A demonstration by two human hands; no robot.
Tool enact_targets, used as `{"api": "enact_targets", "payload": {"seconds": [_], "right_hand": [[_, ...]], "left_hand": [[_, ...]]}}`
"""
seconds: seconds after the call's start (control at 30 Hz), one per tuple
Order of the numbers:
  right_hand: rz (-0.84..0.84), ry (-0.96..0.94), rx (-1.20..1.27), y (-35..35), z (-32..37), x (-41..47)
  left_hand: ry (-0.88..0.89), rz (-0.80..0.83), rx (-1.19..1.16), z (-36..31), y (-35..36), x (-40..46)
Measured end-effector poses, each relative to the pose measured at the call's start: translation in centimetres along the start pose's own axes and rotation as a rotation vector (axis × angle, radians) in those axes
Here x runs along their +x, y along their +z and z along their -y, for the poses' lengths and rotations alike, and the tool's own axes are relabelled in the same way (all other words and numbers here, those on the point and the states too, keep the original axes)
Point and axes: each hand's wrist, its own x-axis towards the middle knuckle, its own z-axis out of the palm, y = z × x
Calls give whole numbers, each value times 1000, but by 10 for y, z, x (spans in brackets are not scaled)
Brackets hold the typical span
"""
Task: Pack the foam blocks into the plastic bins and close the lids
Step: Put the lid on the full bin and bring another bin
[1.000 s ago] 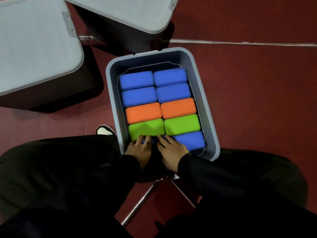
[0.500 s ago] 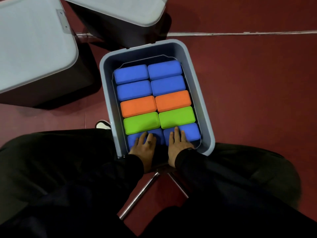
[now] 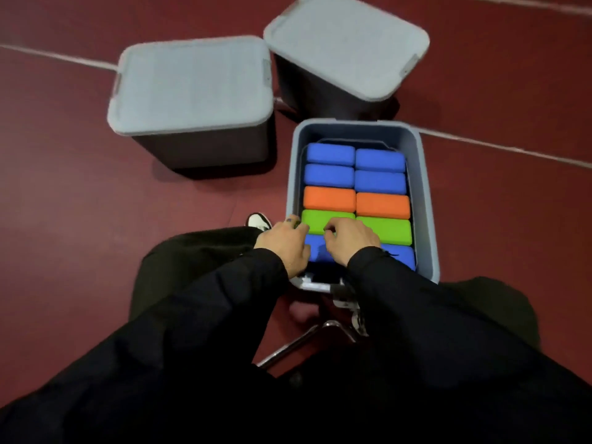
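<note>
- The view is swinging up and to the left since a moment ago: both lidded bins are now showing whole, where earlier only their near corners were in shot, and the hands are shifting from lying flat on the nearest blue blocks to curling over the left side of the bin.
- The left hand (image 3: 285,243) is sitting at the near-left corner of the open bin (image 3: 427,200), fingers bent and close together over the edge of the left green block (image 3: 315,225); whether they are gripping it, I cannot tell.
- The right hand (image 3: 350,240) is hovering just beside it, fingers curled down onto the seam between that green block and the near blue block (image 3: 315,253); a pinch is not clear.
- The foam blocks are lying packed in two columns inside the open bin: two blue rows at the far end, then an orange row (image 3: 355,202), then green, then blue nearest the person.
- The left closed bin (image 3: 192,88) and the right closed bin (image 3: 346,43) are standing on the red floor (image 3: 80,203) beyond the open one, lids on.
- A shoe (image 3: 258,221) is peeking out just left of the open bin.
</note>
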Motion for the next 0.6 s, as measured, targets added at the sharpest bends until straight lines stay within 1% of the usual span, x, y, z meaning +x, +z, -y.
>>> {"api": "enact_targets", "payload": {"seconds": [0.1, 0.17, 0.3, 0.4, 0.47, 0.6], "right_hand": [[-75, -35, 35, -16, 32, -16], [-103, -79, 30, -27, 51, -24], [-152, -181, 23, -49, 107, -45], [-136, -286, 29, -54, 152, -55], [-104, -367, 34, -53, 183, -60], [-62, -523, 26, -39, 248, -75]], "left_hand": [[-32, -66, -20, 15, -33, -24], [-55, -91, -45, 22, -50, -36], [-85, -202, -93, 46, -79, -63], [-146, -274, -176, 72, -95, -87], [-203, -337, -279, 92, -102, -106], [-330, -539, -497, 146, -100, -157]]}}
